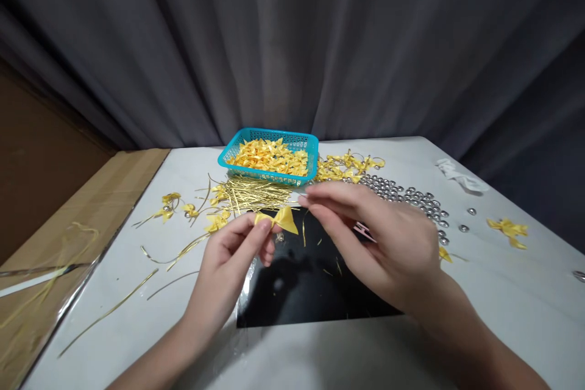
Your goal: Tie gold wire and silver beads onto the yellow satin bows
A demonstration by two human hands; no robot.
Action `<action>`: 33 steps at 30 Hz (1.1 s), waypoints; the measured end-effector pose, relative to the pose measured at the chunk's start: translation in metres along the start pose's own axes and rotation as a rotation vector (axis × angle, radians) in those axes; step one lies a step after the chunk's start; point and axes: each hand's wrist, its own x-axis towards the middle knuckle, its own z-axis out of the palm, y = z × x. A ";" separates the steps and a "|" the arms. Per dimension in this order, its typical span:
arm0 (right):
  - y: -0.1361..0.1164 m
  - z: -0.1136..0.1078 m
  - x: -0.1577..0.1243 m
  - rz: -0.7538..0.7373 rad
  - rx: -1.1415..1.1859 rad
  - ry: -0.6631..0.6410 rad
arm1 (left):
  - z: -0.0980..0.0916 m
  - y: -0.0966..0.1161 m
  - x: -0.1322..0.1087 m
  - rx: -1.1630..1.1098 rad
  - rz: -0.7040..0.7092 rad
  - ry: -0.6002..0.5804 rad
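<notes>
Two bare hands are working above a black mat (297, 301) toward the middle of the worktop (516, 298). The left hand (228, 259) is pinching a yellow bow (285, 219) between closed thumb and forefinger, holding it over the mat's far left corner. The right hand (388, 244) is hovering to the bow's right, its fingertips nearly together and seemingly gripping a thin gold tie (304, 233), though that tip is hard to make out. A blue basket (315, 156) of bows is standing near the worktop's far edge, a bundle of gold ties (258, 196) lying before it. Silver beads (429, 203) are spreading toward the right edge.
</notes>
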 end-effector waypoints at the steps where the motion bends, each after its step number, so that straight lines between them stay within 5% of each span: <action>1: -0.001 0.001 -0.001 -0.023 -0.023 -0.008 | 0.000 0.001 -0.001 0.021 0.019 0.006; 12: -0.005 0.006 -0.002 -0.136 0.006 -0.134 | 0.003 0.005 -0.006 0.211 0.166 0.023; 33: -0.002 0.011 -0.002 -0.107 0.079 -0.206 | 0.003 0.003 -0.007 0.227 0.179 0.017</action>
